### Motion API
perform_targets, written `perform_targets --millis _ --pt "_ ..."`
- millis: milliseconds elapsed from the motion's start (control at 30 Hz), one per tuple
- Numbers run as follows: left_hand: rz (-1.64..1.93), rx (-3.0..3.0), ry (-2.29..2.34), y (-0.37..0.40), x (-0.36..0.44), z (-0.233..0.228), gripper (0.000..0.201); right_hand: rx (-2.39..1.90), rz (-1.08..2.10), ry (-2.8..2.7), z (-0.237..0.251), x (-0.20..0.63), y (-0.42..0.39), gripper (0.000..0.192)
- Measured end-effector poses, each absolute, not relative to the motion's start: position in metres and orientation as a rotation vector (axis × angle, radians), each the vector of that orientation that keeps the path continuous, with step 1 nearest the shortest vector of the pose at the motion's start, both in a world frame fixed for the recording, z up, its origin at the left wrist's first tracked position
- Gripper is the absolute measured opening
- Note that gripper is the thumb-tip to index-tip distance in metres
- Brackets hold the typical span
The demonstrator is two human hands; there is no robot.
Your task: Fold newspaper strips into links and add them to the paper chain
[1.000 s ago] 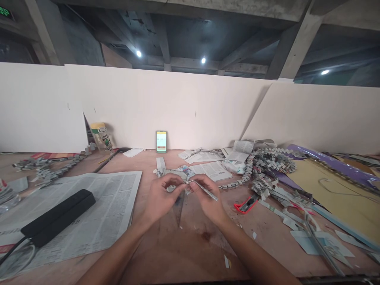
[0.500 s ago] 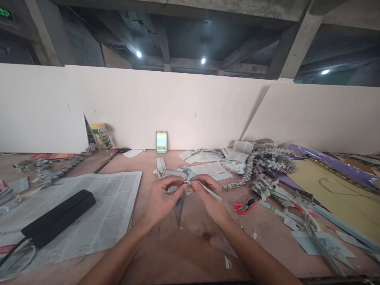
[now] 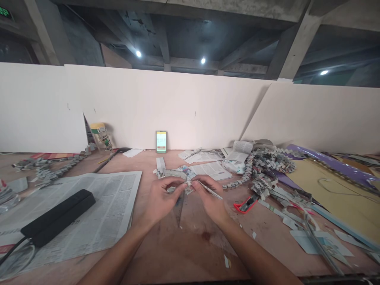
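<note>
A narrow folded newspaper strip [image 3: 211, 190] is pinched between my two hands above the middle of the table. My left hand [image 3: 164, 196] grips its left end with thumb and fingertips. Close beside it, my right hand [image 3: 210, 198] pinches the strip too, and the strip's long end sticks out to the right past the fingers. Exactly how the strip is folded at the fingertips is too small to make out. Under the hands lies a flat triangular ruler [image 3: 179, 215], with paper strips [image 3: 175, 173] just behind it.
Newspaper sheets [image 3: 118, 221] with a black box [image 3: 59, 217] on top lie left. At right are a red-edged cutter [image 3: 246, 204], a heap of folded-paper chain [image 3: 271, 158] and paper scraps. A phone [image 3: 161, 141] leans on the white board [image 3: 178, 103]; a yellow-lidded bottle [image 3: 101, 136] stands left.
The strip has turned slightly between my fingertips, its right end a little lower. Both hands stay in nearly the same place.
</note>
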State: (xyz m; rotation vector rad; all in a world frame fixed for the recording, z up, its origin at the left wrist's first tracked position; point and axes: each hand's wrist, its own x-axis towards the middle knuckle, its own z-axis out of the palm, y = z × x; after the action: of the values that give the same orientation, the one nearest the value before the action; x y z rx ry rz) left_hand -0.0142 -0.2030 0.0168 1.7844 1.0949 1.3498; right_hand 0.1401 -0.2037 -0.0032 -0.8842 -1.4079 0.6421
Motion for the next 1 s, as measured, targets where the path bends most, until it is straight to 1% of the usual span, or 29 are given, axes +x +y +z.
perform_targets --millis 133,233,467,733,1000 --pt "1.336 1.78 1.1 -0.2013 -0.0173 0.0143 0.017 -0.84 0.634 -1.466 -0.0036 0.1419 -0.203 0.009" --pt "1.337 1.764 1.093 -0.2003 -0.0187 0.013 0.018 -0.818 0.644 -1.48 -0.0041 0.1428 -0.2024 0.013" --pt "1.312 1.718 1.077 -0.1997 -0.0163 0.0158 0.018 -0.878 0.668 -1.418 -0.0015 0.1419 -0.2029 0.013" --pt "1.315 1.68 1.029 -0.2014 -0.0139 0.0186 0.015 -0.887 0.612 -1.43 0.0027 0.1403 -0.2059 0.012" --pt "1.301 1.653 1.019 -0.1983 -0.0157 0.0168 0.015 -0.926 0.766 -1.363 0.0034 0.1385 -0.2077 0.014"
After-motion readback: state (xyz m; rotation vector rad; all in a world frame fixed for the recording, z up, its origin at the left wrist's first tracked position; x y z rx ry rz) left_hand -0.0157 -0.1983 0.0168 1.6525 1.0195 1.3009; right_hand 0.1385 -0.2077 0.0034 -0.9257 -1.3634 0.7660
